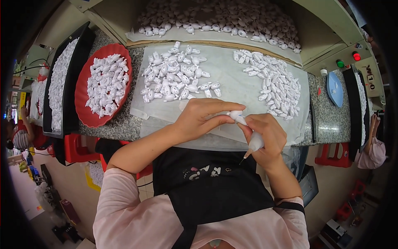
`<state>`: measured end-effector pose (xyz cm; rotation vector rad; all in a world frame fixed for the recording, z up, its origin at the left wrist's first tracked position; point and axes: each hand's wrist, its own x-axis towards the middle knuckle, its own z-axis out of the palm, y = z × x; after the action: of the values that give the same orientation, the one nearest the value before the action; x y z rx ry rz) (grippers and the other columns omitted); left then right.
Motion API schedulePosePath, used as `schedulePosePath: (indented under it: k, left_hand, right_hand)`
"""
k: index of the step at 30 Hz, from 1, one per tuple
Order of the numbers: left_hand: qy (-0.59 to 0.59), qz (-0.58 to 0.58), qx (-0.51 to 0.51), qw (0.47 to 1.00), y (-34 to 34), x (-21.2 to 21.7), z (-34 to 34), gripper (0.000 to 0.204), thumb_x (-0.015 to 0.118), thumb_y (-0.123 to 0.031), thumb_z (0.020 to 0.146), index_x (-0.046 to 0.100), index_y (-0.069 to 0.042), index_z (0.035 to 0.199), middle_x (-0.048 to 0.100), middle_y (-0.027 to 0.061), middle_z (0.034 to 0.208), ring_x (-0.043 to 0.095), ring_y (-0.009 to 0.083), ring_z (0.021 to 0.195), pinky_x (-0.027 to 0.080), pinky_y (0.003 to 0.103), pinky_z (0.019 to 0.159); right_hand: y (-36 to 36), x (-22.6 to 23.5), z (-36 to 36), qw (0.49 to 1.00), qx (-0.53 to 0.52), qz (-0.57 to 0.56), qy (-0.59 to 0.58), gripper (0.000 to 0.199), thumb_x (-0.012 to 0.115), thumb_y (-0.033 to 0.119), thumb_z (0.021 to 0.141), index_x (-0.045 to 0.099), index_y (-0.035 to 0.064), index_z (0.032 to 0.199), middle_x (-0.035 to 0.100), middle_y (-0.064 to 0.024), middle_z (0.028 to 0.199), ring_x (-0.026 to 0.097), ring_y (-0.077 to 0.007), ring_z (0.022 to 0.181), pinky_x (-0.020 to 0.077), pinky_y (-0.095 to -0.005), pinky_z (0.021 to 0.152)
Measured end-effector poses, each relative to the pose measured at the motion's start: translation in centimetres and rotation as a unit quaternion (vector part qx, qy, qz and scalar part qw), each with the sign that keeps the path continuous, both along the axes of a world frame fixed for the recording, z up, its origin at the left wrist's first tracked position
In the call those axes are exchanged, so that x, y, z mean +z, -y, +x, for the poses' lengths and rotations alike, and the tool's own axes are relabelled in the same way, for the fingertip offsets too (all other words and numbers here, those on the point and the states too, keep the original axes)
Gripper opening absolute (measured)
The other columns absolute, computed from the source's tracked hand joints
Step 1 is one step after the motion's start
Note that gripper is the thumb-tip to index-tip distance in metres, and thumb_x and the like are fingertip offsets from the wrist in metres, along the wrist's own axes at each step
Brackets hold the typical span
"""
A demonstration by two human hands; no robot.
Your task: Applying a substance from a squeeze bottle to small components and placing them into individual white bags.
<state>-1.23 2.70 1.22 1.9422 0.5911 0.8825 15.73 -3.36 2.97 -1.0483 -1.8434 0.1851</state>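
**White figurines fill a speckled grey worktop (pixel 124 131)**

Behind the worktop stands an open-fronted cream cabinet (pixel 323 20), its floor crowded with small white pieces. A white paper sheet (pixel 231 74) lies in front of it, bearing a loose left pile (pixel 174 74) and a denser right pile (pixel 277 85). A long black tray (pixel 81 52) of white pieces stands at far left; beside it, a red scalloped dish (pixel 93 118) holds more. At right rests a small blue dish (pixel 334 86).

The person's hands meet over the sheet's near edge, between the piles. The left hand (pixel 201 118) pinches one white figurine (pixel 237 116) between thumb and fingertips. The right hand (pixel 267 137) curls around a translucent squeeze bottle (pixel 256 142), while its thumb and forefinger appear to grip the figurine's lower right end. The bottle's thin needle tip (pixel 242 160) points down toward the person's black apron (pixel 219 199), clear of the figurine.
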Motion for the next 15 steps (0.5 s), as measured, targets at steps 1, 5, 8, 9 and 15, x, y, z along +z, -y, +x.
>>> schedulePosePath:
  k: [1,5,8,9,15]
  left_hand:
    - [-0.004,-0.016,-0.005,1.0,0.0,0.0,0.0,0.031,0.062,-0.003,0.068,0.059,-0.003,0.099,0.062,0.0102,0.089,0.059,0.0201,0.077,0.045,0.026,0.067]
    - [0.004,-0.061,-0.015,0.998,-0.2,-0.1,0.4,0.031,0.062,-0.001,0.068,0.059,-0.003,0.099,0.062,0.0103,0.089,0.059,0.0195,0.077,0.045,0.026,0.067]
    - [0.035,-0.113,-0.024,0.993,0.1,-0.2,1.0,0.032,0.062,-0.001,0.067,0.059,-0.003,0.099,0.062,0.01,0.088,0.059,0.019,0.077,0.045,0.026,0.067]
    - [0.061,-0.149,-0.029,0.987,0.2,-0.3,1.1,0.033,0.063,-0.001,0.067,0.059,-0.003,0.1,0.062,0.0099,0.087,0.059,0.0188,0.077,0.046,0.025,0.066]
    - [0.027,0.026,-0.024,0.999,0.3,-0.2,1.6,0.035,0.064,-0.003,0.065,0.058,-0.002,0.099,0.061,0.0109,0.085,0.059,0.0199,0.074,0.047,0.026,0.063]
  right_hand:
    - [-0.1,0.0,0.1,1.0,0.002,-0.003,-0.003,0.025,0.067,-0.008,0.06,0.052,-0.0007,0.078,0.058,-0.0122,0.071,0.057,-0.021,0.06,0.0438,-0.0256,0.052]
    - [0.0,-0.1,0.5,0.999,0.002,-0.034,-0.036,0.025,0.067,-0.008,0.06,0.052,-0.0005,0.078,0.058,-0.0122,0.07,0.057,-0.0214,0.06,0.0439,-0.0257,0.051]
    - [0.2,0.0,0.8,0.997,-0.006,-0.063,-0.046,0.024,0.067,-0.008,0.061,0.052,-0.0005,0.078,0.058,-0.0123,0.07,0.057,-0.0216,0.06,0.0441,-0.0259,0.051]
    - [0.2,0.0,0.9,0.996,-0.01,-0.076,-0.05,0.024,0.067,-0.008,0.061,0.052,-0.0005,0.078,0.058,-0.0124,0.071,0.057,-0.0217,0.06,0.0442,-0.026,0.051]
    - [0.3,-0.4,1.1,1.0,0.001,-0.001,-0.008,0.023,0.066,-0.008,0.06,0.052,-0.0015,0.078,0.058,-0.0131,0.069,0.057,-0.0231,0.059,0.0448,-0.0273,0.05]
